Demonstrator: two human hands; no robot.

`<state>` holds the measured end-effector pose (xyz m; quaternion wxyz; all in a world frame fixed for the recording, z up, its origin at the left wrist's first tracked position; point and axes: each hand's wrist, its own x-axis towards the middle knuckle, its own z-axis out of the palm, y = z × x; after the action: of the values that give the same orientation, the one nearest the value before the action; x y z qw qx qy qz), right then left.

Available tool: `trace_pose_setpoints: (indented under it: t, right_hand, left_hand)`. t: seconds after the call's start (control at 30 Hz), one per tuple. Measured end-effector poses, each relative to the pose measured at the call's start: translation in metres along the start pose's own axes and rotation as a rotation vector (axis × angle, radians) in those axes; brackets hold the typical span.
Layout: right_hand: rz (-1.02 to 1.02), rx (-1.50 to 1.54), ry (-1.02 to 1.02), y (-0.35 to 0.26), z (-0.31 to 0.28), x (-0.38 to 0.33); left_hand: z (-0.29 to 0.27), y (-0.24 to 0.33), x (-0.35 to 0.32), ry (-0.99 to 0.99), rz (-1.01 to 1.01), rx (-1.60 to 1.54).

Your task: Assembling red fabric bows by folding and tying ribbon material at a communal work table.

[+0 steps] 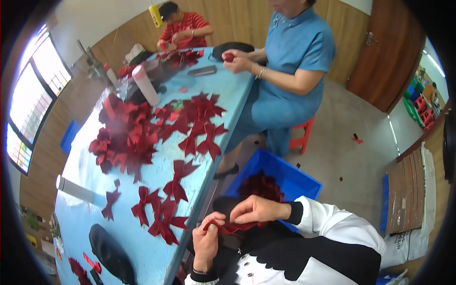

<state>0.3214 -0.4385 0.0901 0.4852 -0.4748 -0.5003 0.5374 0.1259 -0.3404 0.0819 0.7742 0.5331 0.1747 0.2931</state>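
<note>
A dark red velvety ribbon bow (235, 228) is held in front of my chest, just off the table's near right edge. My left hand (205, 242) pinches one end of it between thumb and fingers. My right hand (259, 209) comes in from the right, fingertips pinched together at the bow's middle; anything small between them cannot be made out. Several finished-looking red bows (164, 219) lie on the light blue table (142, 256) to the left of my hands. Farther off, a big heap of red bows (126, 130) is piled up.
A blue crate (297, 178) with dark red pieces stands on the floor beyond my right hand. A white bottle (75, 189), a pink bottle (145, 85) and a black pouch (111, 254) are on the table. Two people sit working at its far side, one on a red stool (302, 137).
</note>
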Motion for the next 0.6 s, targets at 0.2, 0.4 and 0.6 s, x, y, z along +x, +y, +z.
trace_pose_setpoints:
  t: [0.2,0.4,0.6]
  right_hand:
    - [-0.058,-0.152,-0.080,-0.004,0.001,-0.004]
    - [-0.413,-0.362,-0.142,-0.002,0.001,0.003]
    - [-0.496,-0.474,-0.076,-0.005,0.005,-0.001]
  left_hand:
    - [0.013,0.005,0.007,0.006,0.054,0.085]
    - [0.015,0.006,0.011,0.037,0.036,-0.046]
    - [0.009,0.002,0.009,0.038,0.038,-0.113]
